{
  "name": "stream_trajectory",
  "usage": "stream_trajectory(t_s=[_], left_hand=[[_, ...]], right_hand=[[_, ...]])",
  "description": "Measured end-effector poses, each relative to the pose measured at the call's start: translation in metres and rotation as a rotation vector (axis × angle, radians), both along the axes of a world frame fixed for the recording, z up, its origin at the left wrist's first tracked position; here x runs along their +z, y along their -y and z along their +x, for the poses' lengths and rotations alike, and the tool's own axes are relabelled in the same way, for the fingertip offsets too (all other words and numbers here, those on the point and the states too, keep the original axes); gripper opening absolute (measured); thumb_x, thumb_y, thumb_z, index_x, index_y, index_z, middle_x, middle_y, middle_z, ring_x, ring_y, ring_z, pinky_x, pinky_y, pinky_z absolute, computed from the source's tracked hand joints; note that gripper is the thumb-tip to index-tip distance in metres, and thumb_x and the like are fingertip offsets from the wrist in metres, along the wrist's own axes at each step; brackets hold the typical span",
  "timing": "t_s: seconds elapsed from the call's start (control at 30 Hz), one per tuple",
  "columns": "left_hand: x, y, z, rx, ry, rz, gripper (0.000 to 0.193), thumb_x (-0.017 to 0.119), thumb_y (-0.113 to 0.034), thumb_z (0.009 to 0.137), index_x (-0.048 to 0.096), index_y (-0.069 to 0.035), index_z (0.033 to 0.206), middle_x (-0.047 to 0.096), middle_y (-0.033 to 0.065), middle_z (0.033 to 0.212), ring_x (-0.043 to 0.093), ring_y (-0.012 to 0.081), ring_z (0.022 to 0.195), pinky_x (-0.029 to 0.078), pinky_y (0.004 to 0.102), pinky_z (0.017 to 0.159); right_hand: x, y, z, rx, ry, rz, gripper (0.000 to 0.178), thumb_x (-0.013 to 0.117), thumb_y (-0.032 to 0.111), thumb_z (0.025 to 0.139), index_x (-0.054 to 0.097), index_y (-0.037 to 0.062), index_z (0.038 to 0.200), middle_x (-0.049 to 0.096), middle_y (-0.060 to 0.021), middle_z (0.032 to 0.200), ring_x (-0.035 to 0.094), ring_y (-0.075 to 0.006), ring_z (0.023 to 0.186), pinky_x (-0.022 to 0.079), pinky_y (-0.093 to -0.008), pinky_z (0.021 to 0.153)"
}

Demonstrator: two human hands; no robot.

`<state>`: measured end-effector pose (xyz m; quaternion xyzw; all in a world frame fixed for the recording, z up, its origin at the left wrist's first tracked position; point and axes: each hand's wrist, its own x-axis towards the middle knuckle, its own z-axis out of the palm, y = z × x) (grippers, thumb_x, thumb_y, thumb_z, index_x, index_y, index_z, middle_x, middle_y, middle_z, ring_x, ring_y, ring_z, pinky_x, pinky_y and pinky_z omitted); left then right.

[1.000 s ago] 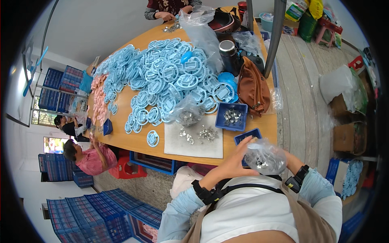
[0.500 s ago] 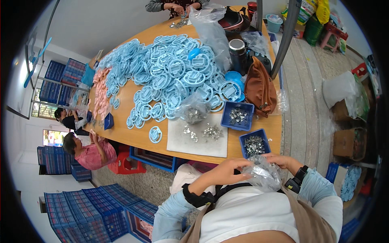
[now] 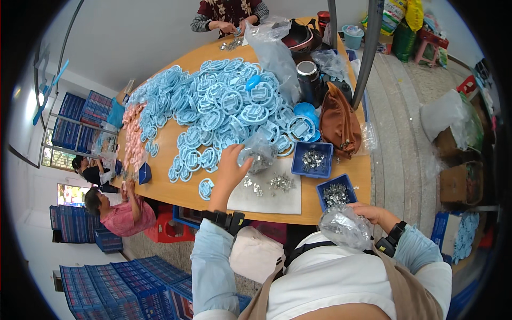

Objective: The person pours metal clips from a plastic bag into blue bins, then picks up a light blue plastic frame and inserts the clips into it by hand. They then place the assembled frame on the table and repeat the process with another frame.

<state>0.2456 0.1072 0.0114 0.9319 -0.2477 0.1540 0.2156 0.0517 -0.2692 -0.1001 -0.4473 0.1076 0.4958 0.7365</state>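
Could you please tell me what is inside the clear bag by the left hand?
The clear bag holds small silvery metal pieces, seen through the plastic; folds and the outer pieces hide those deeper inside.

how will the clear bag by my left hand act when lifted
The clear bag would likely sag and fold, since its film looks thin and crumpled. It may feel heavy for its size, as small metal pieces show inside. Its slumped shape suggests shifting rather than rolling.
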Motion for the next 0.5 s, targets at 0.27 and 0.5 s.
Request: stream_trajectory(t_s=[0.27,0.5], left_hand=[[-0.033,-0.031,0.031,-0.066,-0.439,0.176,0.023,0.068,-0.022,0.068,0.064,-0.002,0.080,0.061,0.0121,0.072,0.058,0.0258,0.068,0.046,0.0376,0.062],[-0.054,-0.046,0.049,-0.198,-1.076,-0.162,0.037,0.045,-0.025,0.086,0.054,-0.003,0.114,0.059,0.0077,0.103,0.057,0.0150,0.080,0.045,0.0286,0.069]], right_hand=[[0.013,-0.018,-0.003,-0.153,-0.028,-0.068,0.043,0.055,0.015,0.080,0.049,0.0033,0.121,0.057,-0.0046,0.107,0.055,-0.0106,0.092,0.045,-0.0247,0.080],[0.020,-0.057,0.005,-0.262,0.051,-0.079,0.041,0.052,0.013,0.080,0.050,0.0017,0.119,0.059,-0.0046,0.104,0.056,-0.0107,0.088,0.045,-0.0232,0.078]])
